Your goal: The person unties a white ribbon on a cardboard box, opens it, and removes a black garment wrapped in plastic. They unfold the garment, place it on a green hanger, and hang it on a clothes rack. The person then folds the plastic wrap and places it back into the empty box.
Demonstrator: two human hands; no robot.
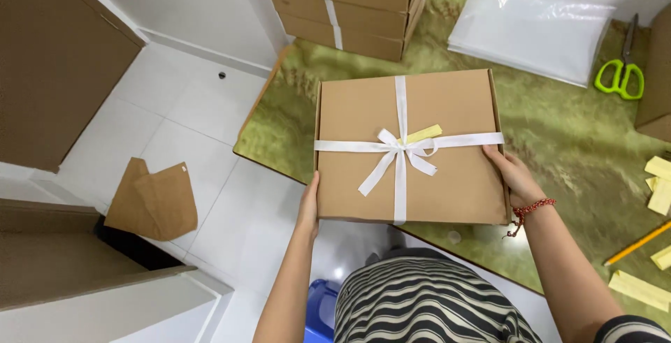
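Note:
A flat brown cardboard box (454, 112) tied with a white ribbon and bow (400, 150) sits at the near left corner of a green marbled table (559, 133). A small yellow slip (421, 134) is tucked under the bow. My left hand (308, 207) grips the box's near left corner. My right hand (511, 174), with a red bead bracelet at the wrist, holds its right side.
A stack of ribboned brown boxes (349, 8) stands at the table's far left. Clear plastic bags (531, 28), green scissors (621, 70), yellow slips (660, 182) and a pencil (639, 243) lie to the right. Brown cardboard (154, 200) lies on the white floor.

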